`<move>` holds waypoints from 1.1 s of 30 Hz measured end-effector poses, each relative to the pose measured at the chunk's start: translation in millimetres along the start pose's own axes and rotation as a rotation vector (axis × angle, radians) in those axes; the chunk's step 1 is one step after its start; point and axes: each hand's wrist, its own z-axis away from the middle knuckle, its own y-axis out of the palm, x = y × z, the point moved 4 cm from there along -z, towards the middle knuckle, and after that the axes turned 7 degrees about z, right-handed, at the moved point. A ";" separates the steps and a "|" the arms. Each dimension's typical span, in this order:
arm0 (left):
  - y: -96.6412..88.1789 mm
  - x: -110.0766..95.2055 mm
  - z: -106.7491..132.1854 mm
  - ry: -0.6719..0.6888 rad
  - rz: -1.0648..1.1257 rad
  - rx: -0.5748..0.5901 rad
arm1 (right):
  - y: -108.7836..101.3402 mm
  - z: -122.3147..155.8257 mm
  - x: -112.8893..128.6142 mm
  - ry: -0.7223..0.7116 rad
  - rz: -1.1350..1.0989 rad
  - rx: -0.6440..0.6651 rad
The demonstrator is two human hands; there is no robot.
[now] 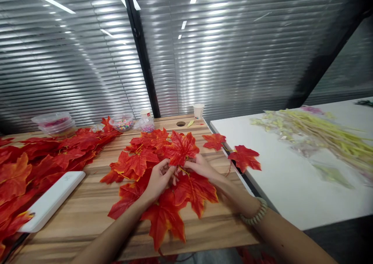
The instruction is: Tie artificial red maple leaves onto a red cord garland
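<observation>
Red artificial maple leaves with yellow-orange edges lie bunched on the wooden table around both hands. My left hand (161,177) is closed, its thumb and fingers pinched at the base of an upright maple leaf (182,147); leaves partly hide what is between them. From the other side, my right hand (199,166) closes on the same leaf near its stem, most of its fingertips hidden behind it. Just below the hands hangs another maple leaf (194,192) on a yellowish stem. Off to the right, a maple leaf (244,158) on a thin stem reaches over the table's edge.
A heap of red leaves (67,155) covers the left side, beside a white power bank (54,201). Bead containers (121,123) and a paper cup (198,111) stand at the back. The white table (279,170) at right holds yellow stems (326,133) and plastic bags.
</observation>
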 end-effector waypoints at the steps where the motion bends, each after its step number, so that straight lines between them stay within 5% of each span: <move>1: 0.0 0.1 -0.1 0.002 -0.001 0.003 | 0.3 0.3 0.3 0.006 0.001 -0.003; 33: -2.8 2.4 -0.7 0.005 -0.037 -0.010 | -2.2 -2.2 -1.5 -0.008 0.021 -0.010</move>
